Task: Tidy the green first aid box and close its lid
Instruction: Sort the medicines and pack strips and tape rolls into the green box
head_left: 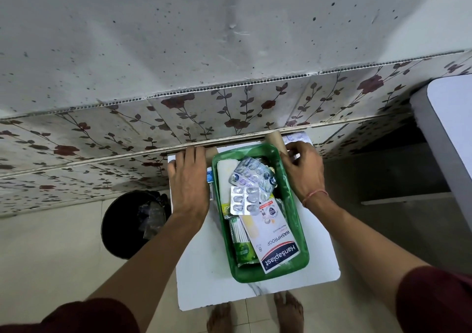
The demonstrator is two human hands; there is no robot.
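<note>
A small white table stands against a wall of flowered tiles. On it sits the green first aid box, open, stuffed with blister strips, a Hansaplast packet and cotton buds. My left hand lies flat, fingers together, beside the box. My right hand pinches a cardboard tube at the far corner. A black bin stands on the floor to the left.
</note>
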